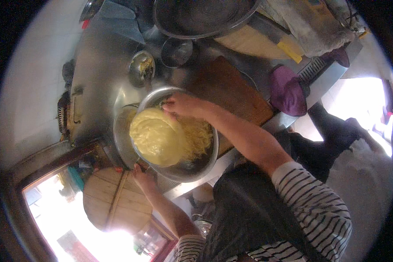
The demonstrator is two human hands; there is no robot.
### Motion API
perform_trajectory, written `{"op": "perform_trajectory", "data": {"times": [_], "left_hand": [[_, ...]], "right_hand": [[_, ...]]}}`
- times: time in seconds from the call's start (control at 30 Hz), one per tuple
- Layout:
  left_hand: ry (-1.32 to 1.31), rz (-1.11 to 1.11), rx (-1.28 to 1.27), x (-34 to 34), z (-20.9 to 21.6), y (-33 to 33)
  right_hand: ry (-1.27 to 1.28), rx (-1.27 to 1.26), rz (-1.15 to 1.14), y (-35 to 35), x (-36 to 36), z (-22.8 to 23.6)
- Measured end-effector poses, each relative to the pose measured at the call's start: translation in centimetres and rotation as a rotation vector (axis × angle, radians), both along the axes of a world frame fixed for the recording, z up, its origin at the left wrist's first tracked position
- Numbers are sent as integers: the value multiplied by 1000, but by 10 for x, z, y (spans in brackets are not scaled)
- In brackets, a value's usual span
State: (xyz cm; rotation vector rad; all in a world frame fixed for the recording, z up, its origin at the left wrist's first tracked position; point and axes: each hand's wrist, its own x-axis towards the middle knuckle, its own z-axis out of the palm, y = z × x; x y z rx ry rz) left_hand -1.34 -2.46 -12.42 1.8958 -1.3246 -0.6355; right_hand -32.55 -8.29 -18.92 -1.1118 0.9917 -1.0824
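Striped sleeves (313,192) showing, right hand (183,105) touching yellow mass (156,136) in metal bowl (213,152), left hand (144,178) resting beside it, both grips unclear.

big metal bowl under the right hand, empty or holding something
Not empty: yellow shreds lie inside the metal bowl, though bare metal shows toward its lower edge.

My right forearm (251,146) reaches forward and leftward, wrist nearly straight | my right hand (187,106): back upward, fingers (168,107) bent | my left forearm (167,207) angles forward-left | my left hand (143,176): nearer my body, grip partly hidden.
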Motion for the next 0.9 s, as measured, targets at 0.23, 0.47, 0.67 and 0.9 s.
{"op": "perform_trajectory", "data": {"times": [0.23, 0.47, 0.67, 0.9], "left_hand": [[-882, -411, 56, 41, -36, -4], [376, 147, 116, 37, -52, -8], [116, 9, 135, 39, -36, -15], [306, 52, 177, 31, -20, -11]], "right_hand": [[57, 119, -26, 9, 6, -25], [-262, 248, -2, 11, 11, -9], [-235, 301, -12, 8, 21, -6], [67, 36, -194, -7, 27, -6]]}}
